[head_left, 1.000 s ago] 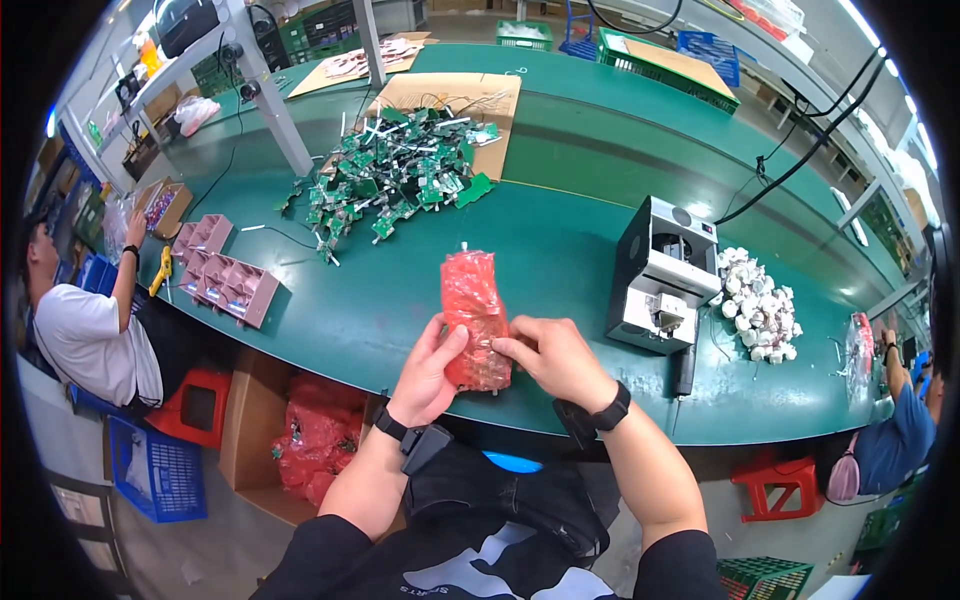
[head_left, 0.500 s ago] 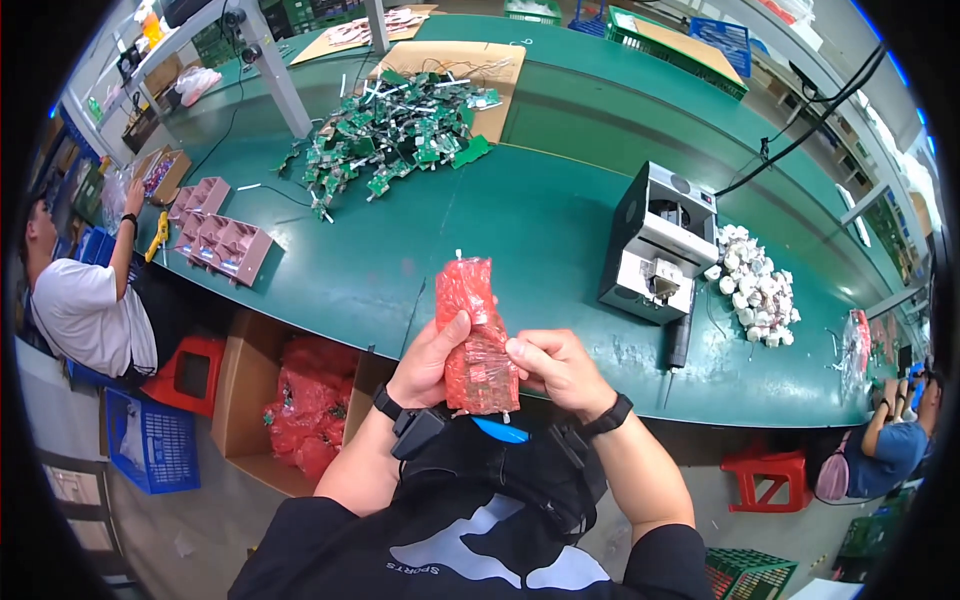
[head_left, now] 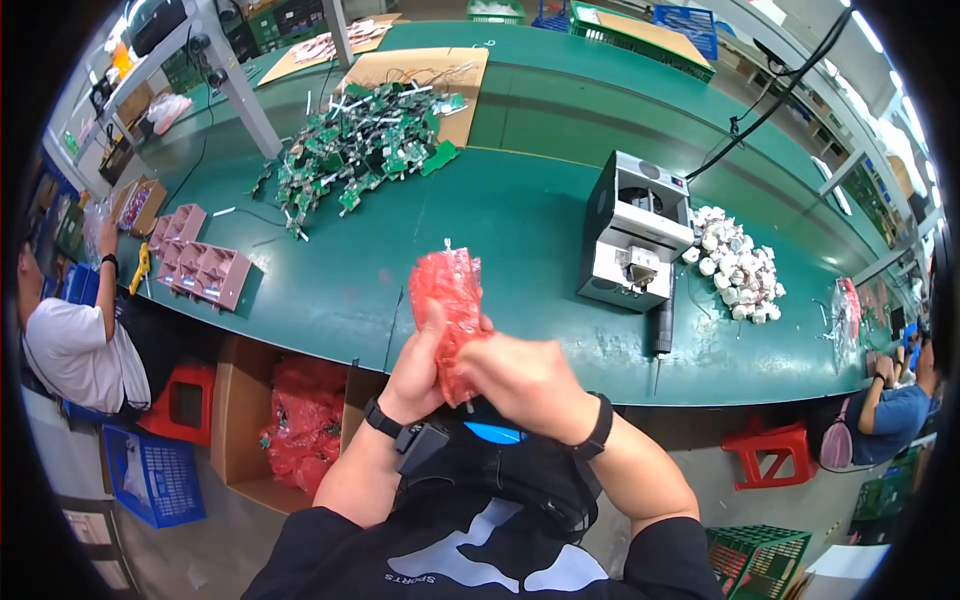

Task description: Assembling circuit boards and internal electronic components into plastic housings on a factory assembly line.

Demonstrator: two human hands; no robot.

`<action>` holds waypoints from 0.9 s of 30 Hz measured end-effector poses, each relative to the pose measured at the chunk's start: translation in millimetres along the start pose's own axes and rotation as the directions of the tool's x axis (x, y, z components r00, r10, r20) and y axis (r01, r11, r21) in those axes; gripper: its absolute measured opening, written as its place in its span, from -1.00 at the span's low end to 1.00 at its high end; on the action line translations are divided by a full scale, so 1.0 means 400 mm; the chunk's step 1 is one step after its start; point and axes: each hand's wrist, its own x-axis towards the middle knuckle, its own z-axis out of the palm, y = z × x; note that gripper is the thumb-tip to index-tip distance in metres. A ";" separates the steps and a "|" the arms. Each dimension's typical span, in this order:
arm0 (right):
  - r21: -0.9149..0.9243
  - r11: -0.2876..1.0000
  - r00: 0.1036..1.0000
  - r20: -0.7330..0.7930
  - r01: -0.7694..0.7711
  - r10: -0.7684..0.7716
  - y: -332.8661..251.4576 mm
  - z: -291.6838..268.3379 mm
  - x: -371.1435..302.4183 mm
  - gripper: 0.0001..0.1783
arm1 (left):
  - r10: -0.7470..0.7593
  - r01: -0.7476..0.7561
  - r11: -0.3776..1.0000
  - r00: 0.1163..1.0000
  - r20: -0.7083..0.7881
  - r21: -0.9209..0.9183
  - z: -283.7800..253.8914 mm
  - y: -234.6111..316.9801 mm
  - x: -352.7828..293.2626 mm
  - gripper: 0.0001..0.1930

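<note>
A long bundle in red bubble wrap [head_left: 447, 290] is held upright above the near edge of the green table. My left hand [head_left: 413, 368] grips its left side, thumb lying along the front. Across the lower right side of the wrap, my right hand [head_left: 530, 388] is closed on it, fingers bent in and partly hidden behind the back of the hand. A small white tip sticks out of the bundle's upper end. What lies inside the wrap cannot be made out now.
Green circuit boards [head_left: 365, 145] lie heaped at the back left, near pink divided trays [head_left: 205, 270]. Right of centre stands a black-and-silver machine [head_left: 630, 235], beside a powered screwdriver [head_left: 661, 330] and white parts [head_left: 735, 270]. Below left, a cardboard box [head_left: 236, 430] holds red-wrapped bundles. People sit at both sides.
My right hand has moved left over the bundle, from pinching its right edge to closing across it. The bundle has turned, hiding its see-through face. The whole view has shifted slightly.
</note>
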 end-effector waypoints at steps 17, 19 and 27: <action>0.226 0.836 0.861 0.242 -0.499 0.448 -0.010 -0.015 -0.001 -0.56 | 0.168 -0.126 0.850 0.985 0.037 -0.512 -0.028 -0.004 -0.006 -0.19; 0.272 0.815 0.857 0.228 -0.512 0.462 -0.015 -0.005 0.004 -0.59 | 0.243 -0.137 0.836 0.961 0.134 -0.532 -0.064 -0.016 -0.004 -0.21; 0.360 0.738 0.813 0.116 -0.570 0.571 0.029 0.059 0.024 -0.75 | 0.060 -0.120 0.933 0.982 -0.180 -0.340 -0.014 -0.037 -0.024 -0.26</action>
